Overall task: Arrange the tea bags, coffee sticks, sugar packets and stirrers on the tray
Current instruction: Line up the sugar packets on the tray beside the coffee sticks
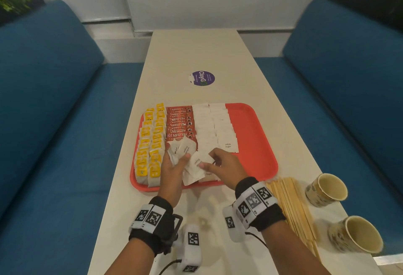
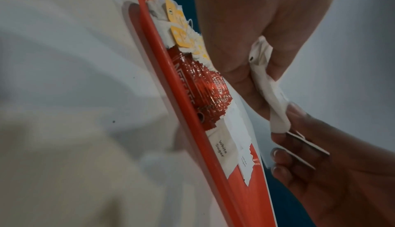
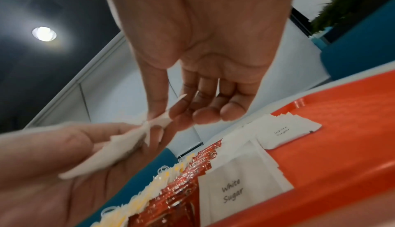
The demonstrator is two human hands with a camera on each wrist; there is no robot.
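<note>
Sugar packets (image 1: 214, 125) are the item in hand: 2 columns of them already lie flat on the red tray (image 1: 257, 143), right of the coffee sticks (image 1: 180, 125) and the tea bags (image 1: 150, 143), with a few more lying loose at the tray's near edge under my hands. My left hand (image 1: 172, 165) is closed around a small fan of packets (image 1: 182, 147), held just above the near end of the coffee row. My right hand (image 1: 222, 164) pinches 1 packet (image 1: 199, 160) between thumb and forefinger, the other fingers loosely curled beneath; the 2 hands are nearly touching. My judgement is that the step is to draw this 1 packet clear of the fan and lay it at the near end of a sugar column. To do it well, I should keep the pinch on the packet's edge, set it down flat, square to its neighbours, and avoid brushing the laid rows. The risk is the left-hand fan slipping onto the coffee sticks. The stirrers (image 1: 292, 205) lie off the tray on the table (image 1: 196, 52), beside 2 paper cups (image 1: 327, 189).
</note>
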